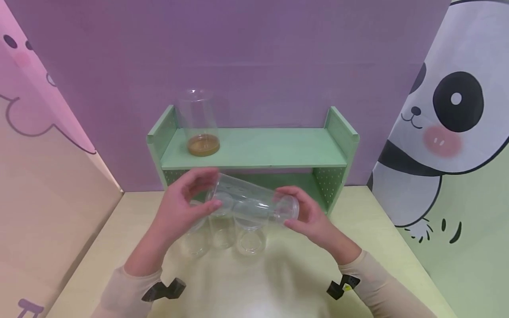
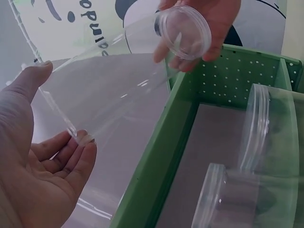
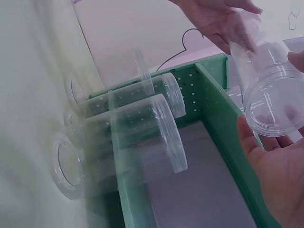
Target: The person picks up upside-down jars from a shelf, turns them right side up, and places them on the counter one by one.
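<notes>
A clear plastic jar (image 1: 250,198) lies tilted nearly sideways in the air between both hands, its right end lower. My left hand (image 1: 184,201) holds its wide left end, thumb and fingertips at the edge, as the left wrist view shows of the jar (image 2: 114,85). With my right hand (image 1: 308,216) I hold the other end, which has a thick clear ring, fingers behind it and thumb below. Under the held jar stand a left clear jar (image 1: 195,240), a middle one (image 1: 222,234) and a right one (image 1: 252,240), partly hidden behind it.
A green two-level shelf (image 1: 270,150) stands at the back against a purple wall (image 1: 270,66). On its upper board, at the left, is a tall clear jar (image 1: 203,145) with a brown bottom. Panels with cartoon animals flank the pale table (image 1: 238,287).
</notes>
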A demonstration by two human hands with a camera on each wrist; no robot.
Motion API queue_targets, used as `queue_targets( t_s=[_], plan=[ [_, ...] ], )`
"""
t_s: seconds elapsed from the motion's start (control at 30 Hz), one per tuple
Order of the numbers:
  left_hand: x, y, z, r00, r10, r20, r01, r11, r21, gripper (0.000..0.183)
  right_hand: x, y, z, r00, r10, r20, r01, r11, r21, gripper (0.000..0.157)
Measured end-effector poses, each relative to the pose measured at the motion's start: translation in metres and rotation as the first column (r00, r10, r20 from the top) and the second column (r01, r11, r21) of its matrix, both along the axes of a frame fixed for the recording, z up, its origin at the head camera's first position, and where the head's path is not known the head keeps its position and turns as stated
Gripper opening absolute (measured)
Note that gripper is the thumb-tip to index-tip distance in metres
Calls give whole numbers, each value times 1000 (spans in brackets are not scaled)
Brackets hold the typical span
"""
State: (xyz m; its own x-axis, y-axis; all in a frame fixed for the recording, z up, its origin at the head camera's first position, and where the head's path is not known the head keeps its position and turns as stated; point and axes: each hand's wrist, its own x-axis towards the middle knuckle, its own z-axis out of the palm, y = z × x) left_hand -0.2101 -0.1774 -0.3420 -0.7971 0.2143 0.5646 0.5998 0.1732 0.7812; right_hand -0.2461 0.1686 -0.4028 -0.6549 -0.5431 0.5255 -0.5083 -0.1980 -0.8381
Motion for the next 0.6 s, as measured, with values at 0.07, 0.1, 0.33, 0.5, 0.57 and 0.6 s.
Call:
queue_targets(
  t_s=[0.07, 0.1, 0.33, 0.5, 0.57, 0.6],
  plan=[
    [0, -3, -4, 1000, -2, -3, 2, 1000, -16, 62, -1, 1, 3, 1000, 7, 0, -7, 1000, -11, 64],
    [1, -5, -6, 1000, -4, 0, 4, 1000, -25, 62, -2, 2, 4, 1000, 14, 0, -14, 1000, -16, 64],
    [4, -11, -15, 999, 36, 29, -32, 992, -123, 64, -5, 7, 12, 998, 57, 6, -57, 998, -34, 60],
    [6, -14, -19, 998, 64, 30, -58, 981, -187, 70, -7, 11, 16, 999, 47, 22, -46, 998, -45, 63],
    [5, -15, -22, 997, 71, 34, -63, 977, -204, 72, -8, 13, 18, 999, 42, 29, -40, 998, -50, 65],
    [5, -15, -23, 997, 75, 35, -66, 975, -214, 72, -9, 13, 18, 999, 34, 33, -33, 998, -50, 65]
  ],
)
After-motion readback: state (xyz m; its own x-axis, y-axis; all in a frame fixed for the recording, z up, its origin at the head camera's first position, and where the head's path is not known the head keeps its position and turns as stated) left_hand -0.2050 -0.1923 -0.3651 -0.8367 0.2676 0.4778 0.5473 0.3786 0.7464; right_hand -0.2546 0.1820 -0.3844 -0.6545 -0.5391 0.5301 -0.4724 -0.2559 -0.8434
